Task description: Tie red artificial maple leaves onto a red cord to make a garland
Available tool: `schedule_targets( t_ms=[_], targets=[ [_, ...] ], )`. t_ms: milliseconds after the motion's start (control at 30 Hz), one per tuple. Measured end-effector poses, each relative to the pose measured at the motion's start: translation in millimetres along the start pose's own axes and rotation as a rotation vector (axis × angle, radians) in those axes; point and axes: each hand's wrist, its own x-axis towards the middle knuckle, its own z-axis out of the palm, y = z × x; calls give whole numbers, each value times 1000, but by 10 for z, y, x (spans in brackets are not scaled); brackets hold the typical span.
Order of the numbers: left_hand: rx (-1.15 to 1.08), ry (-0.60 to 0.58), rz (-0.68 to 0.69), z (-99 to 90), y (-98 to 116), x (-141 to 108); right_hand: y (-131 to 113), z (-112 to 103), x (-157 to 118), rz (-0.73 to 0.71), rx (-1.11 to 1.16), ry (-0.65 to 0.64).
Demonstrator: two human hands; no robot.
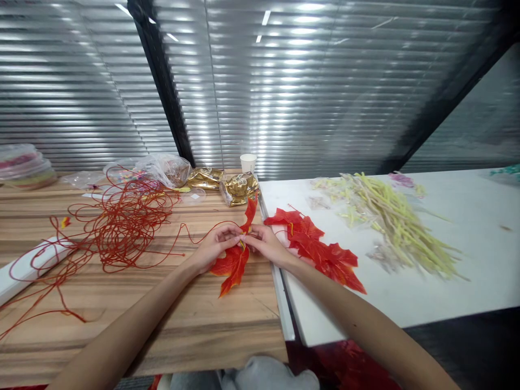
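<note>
Both my hands meet over the right end of the wooden table, pinching the middle of a red artificial maple leaf (234, 266) with yellow at its stem. My left hand (216, 246) has its thumb and fingers closed at the leaf's centre. From the right, my right hand (268, 242) closes on the same spot. A thin red cord (194, 239) runs from the left hand towards a large tangle of red cord (130, 222). Just right of my hands, more red maple leaves (320, 246) lie on the white table. The fingertips hide the exact point of grip.
Gold foil packets (239, 189) and a white paper cup (248, 162) stand behind my hands. Plastic bags (162, 167) and stacked plastic tubs (25, 165) line the back left. Yellow fuzzy stems (400, 222) spread over the white table (479, 233). A narrow gap separates the tables.
</note>
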Motion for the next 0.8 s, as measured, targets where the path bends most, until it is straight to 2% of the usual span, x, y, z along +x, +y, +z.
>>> schedule_targets(
  t_ms=[800],
  targets=[
    [-17, -9, -4, 6, -9, 11, 41, -4, 4, 12, 6, 9]
  ],
)
